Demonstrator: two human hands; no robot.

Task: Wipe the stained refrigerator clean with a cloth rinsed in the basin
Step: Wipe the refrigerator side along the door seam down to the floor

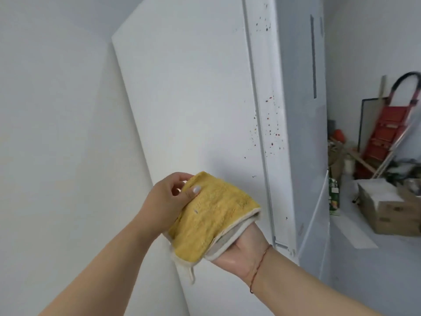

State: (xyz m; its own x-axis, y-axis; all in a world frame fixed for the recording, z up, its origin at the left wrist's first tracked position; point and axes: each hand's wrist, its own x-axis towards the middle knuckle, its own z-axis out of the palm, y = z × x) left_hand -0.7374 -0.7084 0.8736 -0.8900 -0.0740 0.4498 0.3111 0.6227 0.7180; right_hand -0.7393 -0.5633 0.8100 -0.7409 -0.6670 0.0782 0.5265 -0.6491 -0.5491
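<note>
Both hands, left hand (169,199) and right hand (237,249), gripping the yellow cloth (211,215), red-speckled white refrigerator (268,124) just beyond; no legible writing

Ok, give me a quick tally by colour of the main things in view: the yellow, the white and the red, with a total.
Yellow: 1, the cloth, held by the left hand and the right hand.
White: 1, the refrigerator, speckled with red stains.
Red: 1, the step ladder against the wall on the right.
Total: 3
</note>
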